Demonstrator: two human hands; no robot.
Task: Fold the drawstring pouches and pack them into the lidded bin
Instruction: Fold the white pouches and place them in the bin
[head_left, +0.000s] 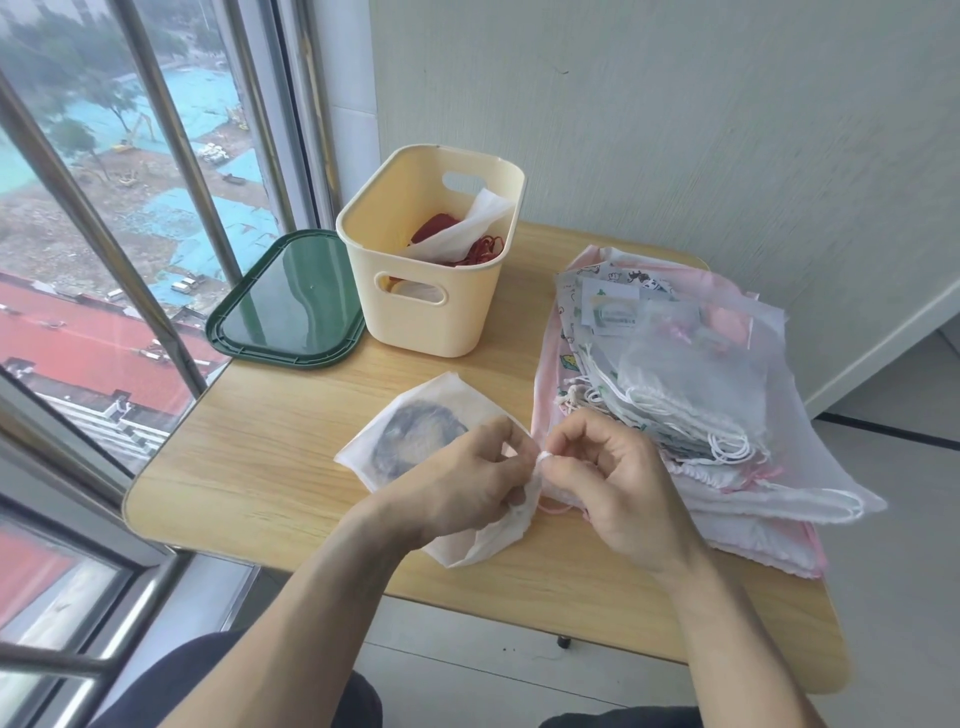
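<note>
On the wood-grain table (270, 467), both hands pinch a sheer pouch (415, 441).

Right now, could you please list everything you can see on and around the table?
Bin: one, cream, open, back of table, red and white items inside.
Lid: one, dark green, flat, left of the bin.
White pouch: one, dark round print, table centre, under the hands.
Pouch stack: many, sheer white, pink and printed, right side of table.
Table: one, light wood.
Window bars: several, metal, left.
Left hand: pinches the white pouch's mouth.
Right hand: pinches its cord end.
</note>
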